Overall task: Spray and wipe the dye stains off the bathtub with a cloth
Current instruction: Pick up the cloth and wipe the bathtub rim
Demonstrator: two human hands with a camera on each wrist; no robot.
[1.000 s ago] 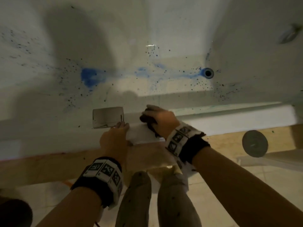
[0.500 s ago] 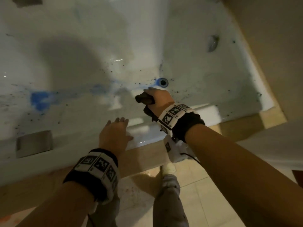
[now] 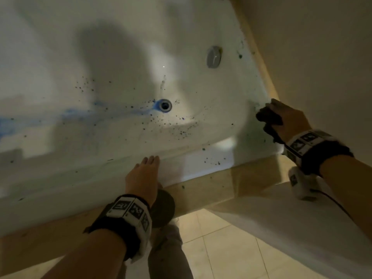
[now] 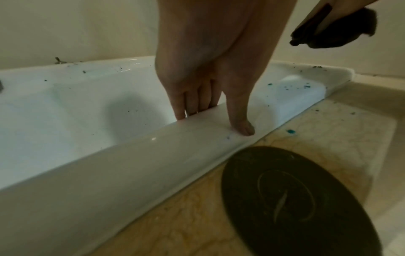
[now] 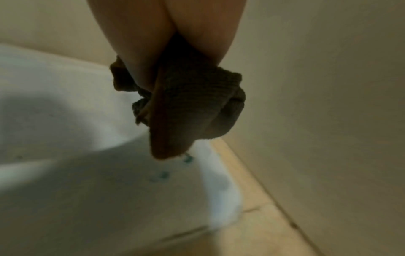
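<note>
The right hand (image 3: 285, 121) reaches toward the tub's far right corner, its fingers bunched round a dark cloth (image 3: 268, 118) held just over the bathtub (image 3: 120, 57) rim there. The left hand (image 3: 142, 178) lies flat on the near rim, nearer the drain (image 3: 165, 105) than the right hand is, its fingers straight and close together.

The right wrist view shows the cloth (image 5: 190, 104) wadded in the palm with the thumb laid along it, and teal dye spots (image 5: 164, 175) on the rim just below. The left wrist view shows what the head view hides: the fingers (image 4: 192, 104) hooked over the rim's inner edge, the thumb pressed on its top. It also shows a dark round disc (image 4: 295, 204) lying on the tan ledge outside the rim. Only the head view shows the blue dye streak (image 3: 80, 113) running left from the drain across the tub floor, dark specks scattered about it.
</note>
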